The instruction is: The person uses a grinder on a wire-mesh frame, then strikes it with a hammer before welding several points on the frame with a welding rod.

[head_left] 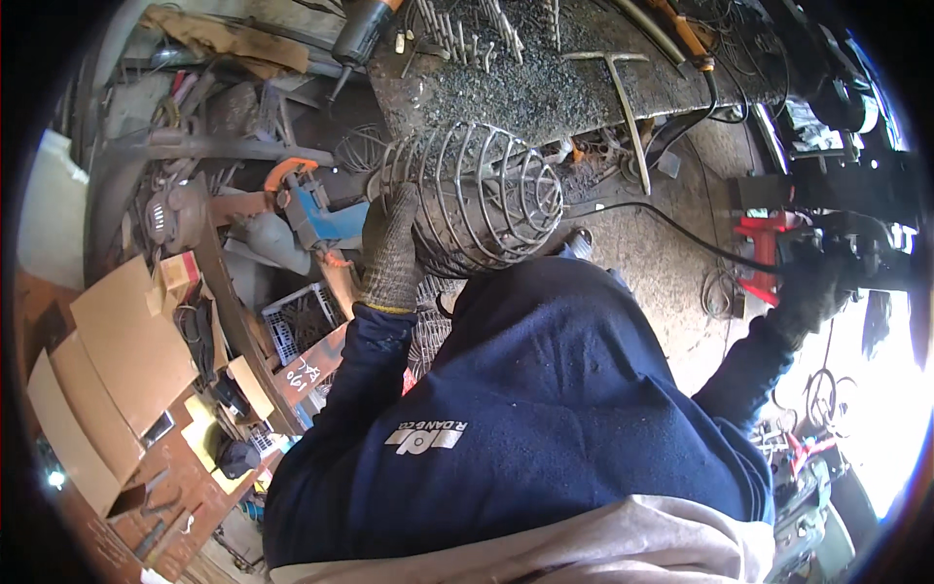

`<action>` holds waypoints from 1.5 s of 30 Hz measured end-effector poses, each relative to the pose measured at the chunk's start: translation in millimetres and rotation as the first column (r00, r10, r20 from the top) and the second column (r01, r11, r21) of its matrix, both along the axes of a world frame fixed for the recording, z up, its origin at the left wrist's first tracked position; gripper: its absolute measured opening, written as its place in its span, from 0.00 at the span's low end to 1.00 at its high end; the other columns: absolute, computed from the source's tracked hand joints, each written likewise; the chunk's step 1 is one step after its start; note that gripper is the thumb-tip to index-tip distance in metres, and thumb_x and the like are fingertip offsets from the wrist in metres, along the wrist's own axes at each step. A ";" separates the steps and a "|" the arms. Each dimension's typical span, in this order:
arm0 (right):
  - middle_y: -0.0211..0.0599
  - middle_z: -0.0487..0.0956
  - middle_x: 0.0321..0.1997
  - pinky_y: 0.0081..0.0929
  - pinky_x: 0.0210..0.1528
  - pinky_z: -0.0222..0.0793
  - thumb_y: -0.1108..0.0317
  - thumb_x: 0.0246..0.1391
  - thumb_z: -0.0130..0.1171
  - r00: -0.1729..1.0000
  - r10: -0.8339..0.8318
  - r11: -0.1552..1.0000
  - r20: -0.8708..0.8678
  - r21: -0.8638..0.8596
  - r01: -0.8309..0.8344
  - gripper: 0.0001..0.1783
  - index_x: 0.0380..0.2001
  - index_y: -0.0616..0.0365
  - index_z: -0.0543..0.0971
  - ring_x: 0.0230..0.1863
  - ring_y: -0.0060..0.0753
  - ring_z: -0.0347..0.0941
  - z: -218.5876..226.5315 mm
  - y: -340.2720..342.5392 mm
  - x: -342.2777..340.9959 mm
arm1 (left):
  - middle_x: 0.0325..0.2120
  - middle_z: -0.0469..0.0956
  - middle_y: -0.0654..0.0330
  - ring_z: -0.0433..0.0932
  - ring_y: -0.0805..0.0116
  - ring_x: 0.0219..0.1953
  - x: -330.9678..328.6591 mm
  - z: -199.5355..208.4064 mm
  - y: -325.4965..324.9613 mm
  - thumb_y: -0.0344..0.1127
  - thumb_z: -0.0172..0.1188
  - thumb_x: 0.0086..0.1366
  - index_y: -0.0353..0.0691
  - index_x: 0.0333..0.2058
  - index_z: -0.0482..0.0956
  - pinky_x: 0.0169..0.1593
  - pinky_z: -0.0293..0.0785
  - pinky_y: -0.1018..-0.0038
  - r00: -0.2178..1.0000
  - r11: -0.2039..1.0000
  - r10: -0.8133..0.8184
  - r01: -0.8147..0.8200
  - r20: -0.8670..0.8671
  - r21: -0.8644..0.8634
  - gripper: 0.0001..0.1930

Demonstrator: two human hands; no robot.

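A rounded cage of bent metal wire [459, 200], with curved ribs, sits over my lap against the near edge of the bench. My left hand [391, 248], in a grey knitted glove, is closed round the cage's left end. Far out to the right, my right hand [815, 284] wears a dark glove and reaches to a dark metal fixture [827, 190]. A black cable [681, 234] runs from beside the cage toward that hand. Shadow hides the right fingers, so I cannot make out what they touch or hold.
The dark workbench [428, 92] carries metal grit, short rods and a T-shaped bar [623, 97] overhanging its edge. A power tool [362, 37] lies at its far left. Left of me are a blue-and-orange tool [316, 214] and cardboard [126, 350]. A red stand [764, 255] is at right.
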State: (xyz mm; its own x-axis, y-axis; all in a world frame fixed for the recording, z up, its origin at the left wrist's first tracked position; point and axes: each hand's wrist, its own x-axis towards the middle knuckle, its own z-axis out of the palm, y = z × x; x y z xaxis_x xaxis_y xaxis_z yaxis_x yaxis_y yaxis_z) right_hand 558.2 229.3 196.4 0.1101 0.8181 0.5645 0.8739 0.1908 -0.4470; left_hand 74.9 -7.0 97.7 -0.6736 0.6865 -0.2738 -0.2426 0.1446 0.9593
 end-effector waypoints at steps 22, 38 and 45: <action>0.36 0.79 0.38 0.26 0.37 0.75 0.60 0.46 0.71 0.571 0.170 0.597 -0.803 -0.377 -0.708 0.37 0.56 0.65 0.69 0.36 0.27 0.77 -74.0 -175.5 -195.2 | 0.32 0.74 0.63 0.71 0.76 0.34 -33.3 0.6 6.3 0.50 0.60 0.66 0.36 0.42 0.74 0.40 0.70 0.74 0.975 0.977 -0.155 0.176 0.158 -0.124 0.20; 0.39 0.74 0.57 0.30 0.57 0.68 0.68 0.41 0.71 0.650 0.255 0.319 -0.716 -0.572 -0.756 0.44 0.63 0.60 0.64 0.55 0.30 0.72 -123.4 -142.6 -206.4 | 0.37 0.75 0.64 0.74 0.76 0.39 -23.5 6.5 3.9 0.40 0.58 0.68 0.35 0.47 0.75 0.43 0.72 0.77 0.977 0.982 -0.174 0.162 -0.123 -0.100 0.16; 0.38 0.72 0.59 0.32 0.61 0.66 0.70 0.47 0.67 0.589 0.180 0.262 -0.788 -0.539 -0.800 0.44 0.66 0.57 0.59 0.59 0.33 0.70 -129.9 -138.7 -203.6 | 0.39 0.77 0.62 0.76 0.75 0.40 -22.8 14.4 5.9 0.41 0.56 0.69 0.34 0.47 0.74 0.43 0.74 0.77 0.979 0.972 -0.197 0.187 -0.055 -0.142 0.16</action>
State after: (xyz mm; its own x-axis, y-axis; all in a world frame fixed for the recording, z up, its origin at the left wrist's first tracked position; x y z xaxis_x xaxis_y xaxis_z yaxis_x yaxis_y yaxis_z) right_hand 354.6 90.6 66.5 -0.5283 0.7693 -0.3593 0.3135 -0.2165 -0.9246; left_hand 52.1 -1.1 112.0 -0.5530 0.7645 -0.3312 -0.1323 0.3118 0.9409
